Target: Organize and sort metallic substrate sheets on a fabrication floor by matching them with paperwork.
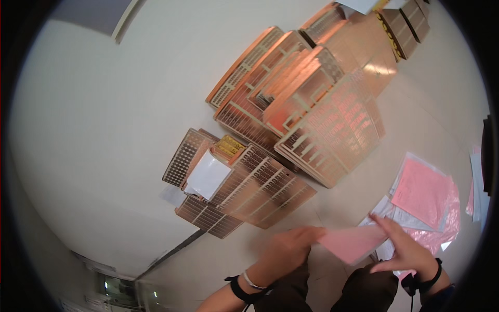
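Observation:
My left hand [291, 248] is closed, its fingers pinching one end of a pink sheet [354, 243] above my knees. My right hand [403, 243] is at the sheet's other end, with thumb and fingers spread wide apart. The sheet's edge comes close to that palm; whether they touch is hard to tell. Beyond the right hand, a pile of pink and white papers [422, 193] lies on the floor, some of it in shiny clear plastic.
Stacks of copper-coloured patterned panels [327, 130] lean near the pale wall [119, 130]. A smaller stack [265, 192] stands nearer, with a white sheet [209, 175] on it. More papers [476, 182] are at the far right, beside a dark object [488, 156].

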Demonstrator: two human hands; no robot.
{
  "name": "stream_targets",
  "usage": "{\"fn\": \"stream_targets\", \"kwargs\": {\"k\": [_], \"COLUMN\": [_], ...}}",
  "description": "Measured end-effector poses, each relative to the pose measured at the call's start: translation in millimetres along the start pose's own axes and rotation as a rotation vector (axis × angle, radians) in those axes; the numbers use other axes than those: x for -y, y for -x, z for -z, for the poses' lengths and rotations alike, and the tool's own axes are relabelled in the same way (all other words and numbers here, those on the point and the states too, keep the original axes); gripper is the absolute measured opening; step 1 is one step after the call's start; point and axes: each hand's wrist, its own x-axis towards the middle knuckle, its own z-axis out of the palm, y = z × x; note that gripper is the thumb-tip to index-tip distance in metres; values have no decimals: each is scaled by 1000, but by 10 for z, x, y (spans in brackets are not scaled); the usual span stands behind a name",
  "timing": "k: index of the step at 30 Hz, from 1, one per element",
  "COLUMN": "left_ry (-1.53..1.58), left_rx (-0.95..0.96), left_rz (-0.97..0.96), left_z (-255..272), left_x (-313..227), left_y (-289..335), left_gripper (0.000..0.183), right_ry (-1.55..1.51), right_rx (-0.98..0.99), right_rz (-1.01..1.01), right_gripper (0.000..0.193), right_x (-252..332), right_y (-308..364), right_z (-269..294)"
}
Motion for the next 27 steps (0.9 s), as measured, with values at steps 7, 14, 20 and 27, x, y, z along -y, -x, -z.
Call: {"fn": "stream_targets", "kwargs": {"k": [7, 14, 20, 27], "left_ry": [271, 80, -498, 728], "left_rx": [35, -885, -1128, -1263], "left_rz": [17, 390, 415, 429], "left_z": [247, 1940, 2961, 2851], "left_x": [982, 3326, 4603, 5495], "left_y": [-63, 347, 868, 1292], "left_gripper": [26, 23, 22, 33], "right_ry": [106, 39, 222, -85], "right_rx": [-178, -873, -971, -920], "right_rz": [-181, -500, -309, 133], "right_gripper": [23, 34, 49, 44], "right_x": [-520, -766, 102, 538], "right_y": [-438, -798, -2177, -3630], "right_z": [-380, 238, 135, -217]}}
